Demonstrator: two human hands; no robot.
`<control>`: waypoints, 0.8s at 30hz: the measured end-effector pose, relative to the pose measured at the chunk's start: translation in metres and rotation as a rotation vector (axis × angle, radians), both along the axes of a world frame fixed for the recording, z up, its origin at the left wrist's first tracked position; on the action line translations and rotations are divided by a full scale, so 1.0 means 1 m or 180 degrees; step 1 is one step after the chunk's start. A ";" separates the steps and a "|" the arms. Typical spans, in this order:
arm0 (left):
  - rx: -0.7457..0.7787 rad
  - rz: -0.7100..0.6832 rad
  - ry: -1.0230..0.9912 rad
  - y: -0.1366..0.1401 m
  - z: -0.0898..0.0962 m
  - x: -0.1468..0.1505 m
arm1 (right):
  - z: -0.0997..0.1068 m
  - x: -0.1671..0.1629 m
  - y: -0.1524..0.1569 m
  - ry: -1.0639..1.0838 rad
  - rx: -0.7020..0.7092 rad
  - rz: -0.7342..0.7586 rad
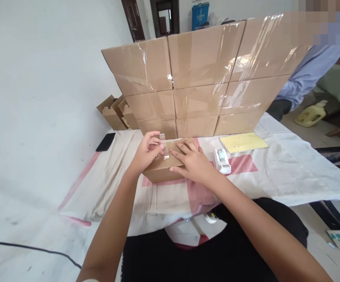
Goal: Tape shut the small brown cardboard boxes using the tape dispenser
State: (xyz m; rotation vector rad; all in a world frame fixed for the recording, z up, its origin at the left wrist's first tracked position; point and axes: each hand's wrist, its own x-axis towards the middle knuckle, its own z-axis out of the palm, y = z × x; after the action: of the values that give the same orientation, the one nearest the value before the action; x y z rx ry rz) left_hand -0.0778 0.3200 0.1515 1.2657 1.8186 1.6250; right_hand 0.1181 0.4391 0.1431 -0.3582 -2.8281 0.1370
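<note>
1 head view (forward, downward), close above the table [290, 176].

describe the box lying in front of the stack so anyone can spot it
Find the wall of stacked cardboard boxes on the cloth-covered table. Just in front of it, left of the white device, sits a brown box. It alone has the right hand on top.

The carton [164, 174] was plain brown, the tape strip [166, 154] on it clear and glossy. At twelve o'clock from it, the stacked boxes [199, 100] were brown too, streaked with shine. The device [223, 167] at three o'clock was mostly white. Between two and three, the card [241, 144] was yellow with dark specks; between nine and ten, a slab [105, 142] was black. The cloth [117, 176] was off-white with pink patches.
</note>
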 end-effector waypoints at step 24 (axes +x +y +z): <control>0.0155 -0.0377 -0.0227 -0.014 -0.014 -0.021 | -0.011 -0.003 0.006 0.0386 -0.0415 0.0091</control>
State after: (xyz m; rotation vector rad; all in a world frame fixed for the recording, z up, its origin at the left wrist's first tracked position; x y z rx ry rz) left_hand -0.0991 0.3058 0.1371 1.2936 1.6395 1.6372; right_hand 0.1147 0.4450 0.1324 -0.3258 -2.7121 0.3388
